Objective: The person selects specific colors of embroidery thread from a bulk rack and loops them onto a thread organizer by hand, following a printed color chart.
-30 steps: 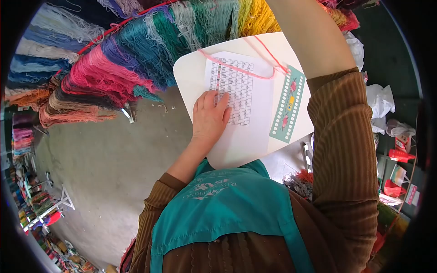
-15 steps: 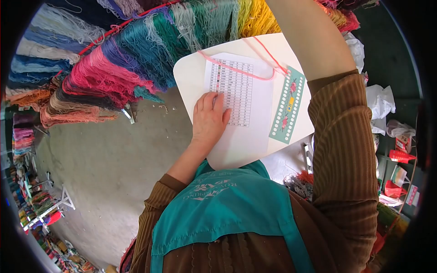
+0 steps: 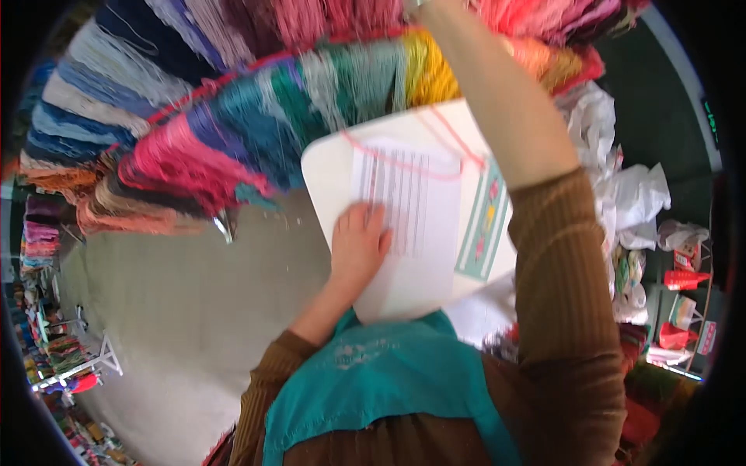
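My left hand point(image 3: 360, 241) lies on a printed chart sheet point(image 3: 420, 210), its fingers over the table's left columns. The sheet rests on a white board point(image 3: 326, 167) in front of my teal apron point(image 3: 381, 380). Beside the sheet lies a green card point(image 3: 483, 225) with holes along its edges and pink flowers. Pink strands of yarn point(image 3: 447, 175) cross the top of the sheet and reach the card. My right forearm stretches up past the board toward the hanging yarn, and the hand itself is cut off by the top edge.
Rows of coloured yarn skeins point(image 3: 272, 109) hang along a red bar beyond the board. White plastic bags point(image 3: 637, 194) are on the right, above red items on a shelf point(image 3: 676, 334). A white metal stand point(image 3: 101, 357) is at the lower left, on the grey floor point(image 3: 194, 311).
The view has tilted up, so the board and left hand sit lower and more hanging yarn shows. The right arm extends farther up. The left hand stays on the sheet.
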{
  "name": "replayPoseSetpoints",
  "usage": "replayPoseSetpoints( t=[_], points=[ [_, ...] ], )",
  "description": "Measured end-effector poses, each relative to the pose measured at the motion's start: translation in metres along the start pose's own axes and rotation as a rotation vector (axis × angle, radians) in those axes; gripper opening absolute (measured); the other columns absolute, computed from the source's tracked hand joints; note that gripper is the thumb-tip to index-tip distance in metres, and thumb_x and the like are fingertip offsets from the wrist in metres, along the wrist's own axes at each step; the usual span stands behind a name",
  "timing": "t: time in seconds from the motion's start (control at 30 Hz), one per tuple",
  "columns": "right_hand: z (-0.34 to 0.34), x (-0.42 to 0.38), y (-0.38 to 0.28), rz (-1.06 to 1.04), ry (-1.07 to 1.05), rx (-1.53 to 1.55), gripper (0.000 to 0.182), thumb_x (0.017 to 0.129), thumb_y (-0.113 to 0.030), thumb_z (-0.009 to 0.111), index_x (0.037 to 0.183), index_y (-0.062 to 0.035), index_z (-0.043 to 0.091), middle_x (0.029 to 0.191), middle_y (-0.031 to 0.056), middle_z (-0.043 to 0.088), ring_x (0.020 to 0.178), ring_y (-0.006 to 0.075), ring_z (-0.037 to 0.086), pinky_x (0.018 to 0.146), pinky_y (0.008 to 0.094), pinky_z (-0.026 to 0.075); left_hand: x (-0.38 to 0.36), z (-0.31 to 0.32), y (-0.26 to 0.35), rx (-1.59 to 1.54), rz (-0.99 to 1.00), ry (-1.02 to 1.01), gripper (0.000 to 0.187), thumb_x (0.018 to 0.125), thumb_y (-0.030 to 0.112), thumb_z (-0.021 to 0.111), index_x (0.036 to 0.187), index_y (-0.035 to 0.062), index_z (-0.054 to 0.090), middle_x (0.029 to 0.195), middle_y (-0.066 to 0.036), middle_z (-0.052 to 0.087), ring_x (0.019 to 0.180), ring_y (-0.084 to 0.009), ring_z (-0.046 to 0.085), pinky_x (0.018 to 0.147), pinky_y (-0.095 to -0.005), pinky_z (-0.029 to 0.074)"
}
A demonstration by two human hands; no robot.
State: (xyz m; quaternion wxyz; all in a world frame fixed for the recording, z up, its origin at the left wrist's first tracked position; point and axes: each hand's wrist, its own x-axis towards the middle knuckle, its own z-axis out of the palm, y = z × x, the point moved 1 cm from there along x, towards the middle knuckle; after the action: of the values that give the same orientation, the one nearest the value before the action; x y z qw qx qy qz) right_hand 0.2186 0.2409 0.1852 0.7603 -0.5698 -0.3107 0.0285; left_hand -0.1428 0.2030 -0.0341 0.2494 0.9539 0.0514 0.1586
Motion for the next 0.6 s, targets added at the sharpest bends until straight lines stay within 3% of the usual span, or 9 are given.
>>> replayPoseSetpoints(
  t=[0.03, 0.07, 0.13, 0.3, 0.43, 0.6],
  points=[
    [-0.001, -0.007, -0.006, 0.012, -0.009, -0.028, 0.008, 0.091, -0.008, 0.059, 0.086, -0.0044, 0.064, 0.081, 0.0098, 0.072, 0.05, 0.0158, 0.06, 0.045, 0.027, 0.046, 0.0, -0.001, 0.0, -0.03, -0.001, 0.013, 0.049, 0.079, 0.019, 0.073, 0.124, 0.0044, 0.06, 0.122, -0.017, 0.054, 0.116, -0.036, 0.052, 0.1, -0.0465, 0.043],
    [0.001, -0.021, -0.023, 0.162, -0.003, -0.075, 0.012, 0.095, -0.013, 0.057, 0.089, -0.0066, 0.065, 0.091, 0.0117, 0.072, 0.067, 0.0201, 0.067, 0.06, 0.033, 0.052, 0.0, -0.003, 0.0, -0.061, -0.003, 0.018, 0.049, 0.079, 0.019, 0.073, 0.124, 0.0044, 0.06, 0.122, -0.017, 0.054, 0.116, -0.0359, 0.052, 0.1, -0.0465, 0.043],
    [-0.005, -0.027, -0.012, 0.142, -0.053, 0.039, 0.011, 0.095, -0.014, 0.06, 0.1, -0.0041, 0.063, 0.093, 0.0103, 0.075, 0.056, 0.0096, 0.061, 0.044, 0.0209, 0.041, 0.005, -0.011, -0.004, -0.148, -0.012, -0.027, 0.048, 0.08, 0.018, 0.073, 0.124, 0.0048, 0.06, 0.123, -0.018, 0.053, 0.116, -0.0365, 0.052, 0.099, -0.0463, 0.044],
    [-0.018, -0.034, -0.002, 0.19, -0.062, 0.127, 0.009, 0.095, -0.014, 0.061, 0.094, -0.0058, 0.062, 0.092, 0.0122, 0.075, 0.057, 0.0115, 0.063, 0.046, 0.0229, 0.042, 0.075, -0.07, -0.025, -0.149, 0.132, 0.012, 0.045, 0.083, 0.016, 0.07, 0.124, 0.0035, 0.059, 0.123, -0.018, 0.054, 0.115, -0.0376, 0.053, 0.1, -0.0434, 0.045],
    [-0.021, -0.036, 0.0, 0.215, -0.046, 0.176, 0.009, 0.096, -0.017, 0.062, 0.095, -0.0085, 0.062, 0.097, 0.0104, 0.074, 0.057, 0.0091, 0.061, 0.045, 0.0211, 0.04, 0.178, -0.146, -0.026, 0.005, 0.371, 0.192, 0.045, 0.084, 0.011, 0.069, 0.126, 0.0031, 0.057, 0.121, -0.018, 0.056, 0.116, -0.0369, 0.054, 0.1, -0.0427, 0.046],
    [-0.018, -0.038, -0.004, 0.166, 0.001, 0.178, 0.012, 0.095, -0.016, 0.063, 0.098, -0.0052, 0.066, 0.096, 0.0096, 0.074, 0.057, 0.01, 0.062, 0.045, 0.0216, 0.042, 0.305, -0.222, -0.006, 0.268, 0.55, 0.458, 0.044, 0.084, 0.015, 0.067, 0.127, 0.0056, 0.058, 0.128, -0.016, 0.056, 0.122, -0.0348, 0.052, 0.102, -0.0453, 0.044]
  ],
)
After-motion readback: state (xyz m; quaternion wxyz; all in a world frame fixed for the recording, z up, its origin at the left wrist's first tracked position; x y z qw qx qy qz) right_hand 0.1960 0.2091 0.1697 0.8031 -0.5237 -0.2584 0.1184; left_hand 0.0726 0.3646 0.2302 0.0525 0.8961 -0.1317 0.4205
